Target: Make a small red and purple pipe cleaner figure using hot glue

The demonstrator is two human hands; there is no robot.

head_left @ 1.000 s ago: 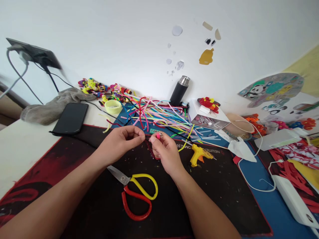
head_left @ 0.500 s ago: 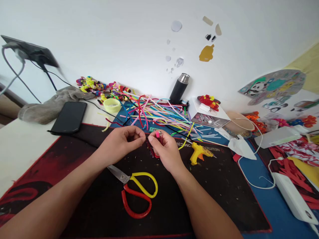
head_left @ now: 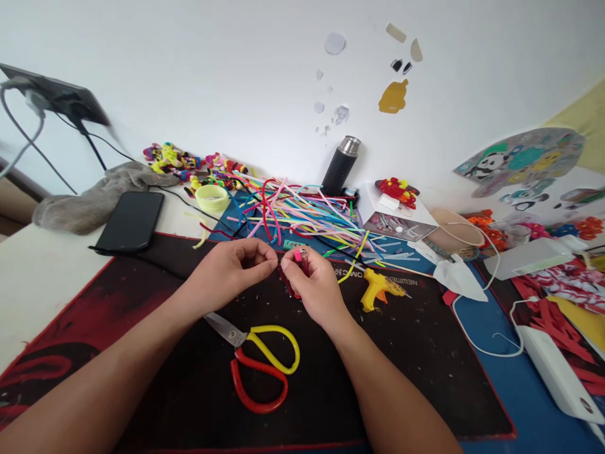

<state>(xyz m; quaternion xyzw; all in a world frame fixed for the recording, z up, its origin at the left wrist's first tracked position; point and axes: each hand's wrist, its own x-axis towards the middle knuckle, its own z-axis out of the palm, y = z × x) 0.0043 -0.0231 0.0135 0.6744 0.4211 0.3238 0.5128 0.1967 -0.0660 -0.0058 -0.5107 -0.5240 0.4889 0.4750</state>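
Gripping a small dark-red piece [head_left: 288,284], the right hand [head_left: 316,285] is held near the left hand [head_left: 235,269], which is pinched together, contents unclear.

So both my forearms are bare and angle in from the bottom corners, left forearm [head_left: 118,359] from one side, right forearm [head_left: 387,384] from the other, meeting up in the middle. My left hand [head_left: 231,268] has the left thumb [head_left: 258,273] pinched against the index fingertip, with a little loop of space behind the pinch. My right hand [head_left: 316,284] is curled in, right thumb [head_left: 293,272] lying on top and pointing up toward the left one. Can't really see the rest of those right fingers tbh. Fingertips of both hands are just beside each other.
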